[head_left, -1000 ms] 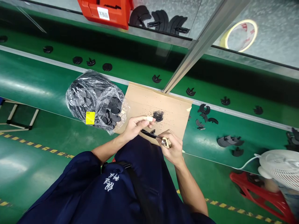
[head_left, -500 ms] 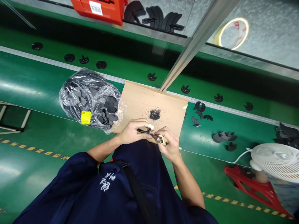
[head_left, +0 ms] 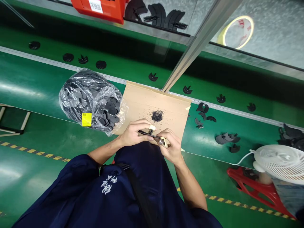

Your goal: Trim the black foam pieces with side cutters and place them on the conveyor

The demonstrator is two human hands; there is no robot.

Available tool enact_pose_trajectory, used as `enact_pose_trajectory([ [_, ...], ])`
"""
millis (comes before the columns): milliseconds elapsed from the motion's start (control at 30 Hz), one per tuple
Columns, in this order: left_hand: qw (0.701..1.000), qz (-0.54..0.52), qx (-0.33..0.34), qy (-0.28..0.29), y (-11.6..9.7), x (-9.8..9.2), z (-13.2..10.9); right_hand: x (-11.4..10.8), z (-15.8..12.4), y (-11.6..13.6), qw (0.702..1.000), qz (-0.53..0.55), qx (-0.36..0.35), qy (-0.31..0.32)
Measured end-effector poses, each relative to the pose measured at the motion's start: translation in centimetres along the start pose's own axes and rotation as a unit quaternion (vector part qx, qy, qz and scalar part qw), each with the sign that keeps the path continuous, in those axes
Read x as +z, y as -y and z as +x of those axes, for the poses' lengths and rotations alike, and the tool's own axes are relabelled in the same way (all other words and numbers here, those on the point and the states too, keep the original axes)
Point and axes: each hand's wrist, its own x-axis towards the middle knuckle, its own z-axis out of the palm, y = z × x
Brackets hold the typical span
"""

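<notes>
Over the near part of the cardboard sheet (head_left: 139, 95), my two hands meet around a thin black plastic part (head_left: 145, 133). My left hand (head_left: 133, 133) pinches that part between thumb and index finger; a cream-coloured wrap covers the index fingertip. Closed around a small shiny metal tool (head_left: 163, 143) is my right hand (head_left: 173, 146), at the part's right end. The tool's exact kind is hidden by the fingers. Just beyond the hands, a pile of fine black scraps (head_left: 157, 116) lies on the cardboard.
To the left sits a clear plastic bag (head_left: 83, 85) of black discs. Loose black parts (head_left: 226, 138) and a white fan (head_left: 276, 160) are on the right. Behind runs a green strip with spaced black parts (head_left: 153, 77). A metal post (head_left: 182, 63) rises beyond the cardboard.
The whole view has shifted slightly. Both hands keep the same grip and place over the cardboard.
</notes>
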Motion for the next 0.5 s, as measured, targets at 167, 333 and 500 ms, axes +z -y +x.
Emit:
enact_pose_trajectory([
  [167,1.0,0.002,0.011,-0.014,0.09,0.22,0.02,0.04,0.2,0.08,1.0,0.012,-0.003,0.0],
  [333,0.999,0.023,0.031,-0.006,-0.08,-0.01,0.21,0.18,0.19,0.02,1.0,0.023,-0.004,0.0],
  [500,0.997,0.057,0.053,0.023,-0.12,-0.44,0.48,0.14,-0.09,-0.09,1.0,0.007,0.003,-0.006],
])
